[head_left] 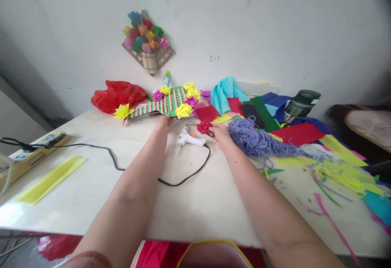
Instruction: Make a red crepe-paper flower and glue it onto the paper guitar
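Observation:
My right hand [220,132] pinches a red paper flower [204,126] at its right side. With its fingers at the lower edge of a green guitar-shaped craft [171,101], my left hand [165,122] is closed on that edge. Pink strips and white strings cross the craft, and yellow and purple paper flowers sit around its rim. A large yellow flower [122,111] is at its narrow left end. Between my hands a white glue gun [190,137] lies on the table, its black cord [180,184] curving toward me and left.
Beside my right forearm lies a heap of purple yarn [256,137], with coloured paper, scissors [265,164] and a dark phone [253,115] around it. A power strip [33,154] and a yellow paper strip [51,179] are at the left. Red crumpled material [117,97] rests near the wall.

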A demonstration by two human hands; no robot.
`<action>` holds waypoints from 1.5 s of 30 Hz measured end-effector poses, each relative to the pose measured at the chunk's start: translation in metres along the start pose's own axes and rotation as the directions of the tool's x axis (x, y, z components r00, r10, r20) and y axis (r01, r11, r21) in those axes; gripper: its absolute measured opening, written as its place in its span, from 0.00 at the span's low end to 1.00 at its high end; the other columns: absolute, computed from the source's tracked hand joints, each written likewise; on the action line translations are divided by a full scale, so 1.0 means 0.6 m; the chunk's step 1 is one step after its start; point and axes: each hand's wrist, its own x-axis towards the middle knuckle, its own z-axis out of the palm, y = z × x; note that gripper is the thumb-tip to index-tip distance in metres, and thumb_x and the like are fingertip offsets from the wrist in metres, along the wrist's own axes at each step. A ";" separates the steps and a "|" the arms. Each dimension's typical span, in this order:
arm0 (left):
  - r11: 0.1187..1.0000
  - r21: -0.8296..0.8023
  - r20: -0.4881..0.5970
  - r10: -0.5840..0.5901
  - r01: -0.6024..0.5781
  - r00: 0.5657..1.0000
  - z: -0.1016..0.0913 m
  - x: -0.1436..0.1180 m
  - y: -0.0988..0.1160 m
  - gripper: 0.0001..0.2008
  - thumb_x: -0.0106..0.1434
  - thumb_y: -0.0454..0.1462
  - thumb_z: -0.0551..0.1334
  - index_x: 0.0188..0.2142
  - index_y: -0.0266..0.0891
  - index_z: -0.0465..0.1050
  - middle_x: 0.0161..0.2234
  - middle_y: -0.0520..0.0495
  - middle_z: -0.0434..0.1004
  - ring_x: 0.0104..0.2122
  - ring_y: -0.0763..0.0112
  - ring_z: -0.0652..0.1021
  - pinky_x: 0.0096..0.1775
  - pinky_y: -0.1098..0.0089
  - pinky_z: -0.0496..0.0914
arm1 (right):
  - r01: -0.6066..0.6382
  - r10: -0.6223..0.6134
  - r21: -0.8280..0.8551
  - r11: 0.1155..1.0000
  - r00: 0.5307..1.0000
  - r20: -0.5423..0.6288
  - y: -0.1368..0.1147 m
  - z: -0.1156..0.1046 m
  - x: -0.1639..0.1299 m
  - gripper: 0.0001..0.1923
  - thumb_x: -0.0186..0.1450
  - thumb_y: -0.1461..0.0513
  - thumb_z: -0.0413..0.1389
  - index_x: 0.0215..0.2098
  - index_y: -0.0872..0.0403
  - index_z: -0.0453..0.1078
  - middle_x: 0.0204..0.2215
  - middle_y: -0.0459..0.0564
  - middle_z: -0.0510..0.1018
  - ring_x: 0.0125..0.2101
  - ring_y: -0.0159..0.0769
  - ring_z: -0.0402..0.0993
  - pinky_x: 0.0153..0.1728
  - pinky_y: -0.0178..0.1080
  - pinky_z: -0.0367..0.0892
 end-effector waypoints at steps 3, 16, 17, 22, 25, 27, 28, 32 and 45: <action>1.000 0.010 0.051 0.008 -0.008 0.999 -0.002 -0.020 0.006 0.11 0.61 0.23 0.59 0.29 0.38 0.66 0.23 0.52 0.72 0.22 0.75 0.76 0.29 0.73 0.75 | 0.055 -0.056 -0.096 0.994 0.998 -0.006 0.018 -0.003 0.017 0.08 0.48 0.68 0.54 0.23 0.54 0.73 0.19 0.42 0.75 0.20 0.28 0.65 0.24 0.33 0.61; 0.994 0.036 0.182 0.100 -0.108 0.978 -0.059 -0.100 0.058 0.11 0.60 0.24 0.60 0.26 0.38 0.64 0.17 0.54 0.68 0.17 0.79 0.71 0.24 0.78 0.73 | 0.142 -0.222 -0.613 0.777 0.974 -0.055 0.013 -0.022 0.011 0.11 0.53 0.62 0.60 0.35 0.52 0.77 0.40 0.56 0.82 0.43 0.47 0.76 0.45 0.44 0.66; 0.992 0.049 0.195 0.105 -0.117 0.975 -0.065 -0.105 0.061 0.11 0.60 0.25 0.60 0.25 0.38 0.64 0.18 0.54 0.69 0.17 0.79 0.71 0.24 0.78 0.73 | 0.133 -0.224 -0.621 0.773 0.972 -0.071 0.007 -0.024 0.006 0.12 0.54 0.61 0.60 0.36 0.51 0.77 0.42 0.56 0.82 0.44 0.47 0.76 0.45 0.44 0.66; 0.980 0.120 0.289 0.117 -0.157 0.950 -0.090 -0.121 0.065 0.10 0.59 0.25 0.61 0.25 0.37 0.65 0.19 0.52 0.72 0.18 0.78 0.73 0.24 0.78 0.73 | 0.191 -0.194 -0.262 0.946 0.981 0.014 -0.025 -0.018 -0.010 0.10 0.54 0.57 0.57 0.31 0.52 0.75 0.32 0.50 0.81 0.33 0.37 0.75 0.33 0.37 0.66; 0.972 0.157 0.330 0.115 -0.174 0.937 -0.097 -0.128 0.062 0.09 0.57 0.26 0.63 0.25 0.36 0.66 0.19 0.52 0.72 0.18 0.78 0.73 0.24 0.78 0.72 | 0.076 -0.088 0.100 0.992 0.989 0.116 -0.035 -0.010 -0.022 0.09 0.53 0.56 0.56 0.28 0.54 0.73 0.22 0.47 0.77 0.21 0.31 0.67 0.22 0.33 0.59; 0.968 0.181 0.344 0.106 -0.177 0.933 -0.100 -0.133 0.058 0.09 0.56 0.27 0.65 0.25 0.36 0.67 0.20 0.52 0.72 0.18 0.78 0.74 0.24 0.78 0.72 | 0.022 -0.065 0.256 0.966 0.985 0.159 -0.034 -0.008 -0.029 0.08 0.52 0.57 0.56 0.25 0.54 0.71 0.19 0.47 0.75 0.19 0.31 0.66 0.20 0.33 0.58; 0.965 0.195 0.349 0.099 -0.176 0.932 -0.101 -0.136 0.057 0.09 0.55 0.27 0.66 0.26 0.36 0.67 0.20 0.53 0.72 0.19 0.78 0.74 0.24 0.78 0.72 | 0.004 -0.062 0.312 0.950 0.982 0.176 -0.032 -0.008 -0.031 0.08 0.52 0.57 0.56 0.25 0.54 0.70 0.18 0.47 0.74 0.19 0.31 0.66 0.20 0.33 0.58; 0.949 0.248 0.382 0.087 -0.193 0.920 -0.109 -0.140 0.050 0.10 0.52 0.30 0.69 0.27 0.36 0.68 0.21 0.53 0.73 0.20 0.77 0.75 0.24 0.78 0.72 | -0.049 -0.073 0.440 0.897 0.964 0.256 -0.016 -0.013 -0.037 0.07 0.52 0.59 0.55 0.26 0.53 0.71 0.21 0.48 0.76 0.22 0.35 0.70 0.21 0.34 0.61; 0.885 0.319 0.414 0.191 -0.338 0.890 -0.118 -0.144 0.051 0.20 0.46 0.43 0.73 0.35 0.37 0.70 0.20 0.56 0.71 0.18 0.76 0.72 0.23 0.76 0.69 | 0.075 -0.205 0.408 0.910 0.936 0.286 -0.020 -0.033 -0.047 0.11 0.48 0.59 0.60 0.30 0.53 0.72 0.19 0.42 0.74 0.19 0.33 0.68 0.16 0.34 0.65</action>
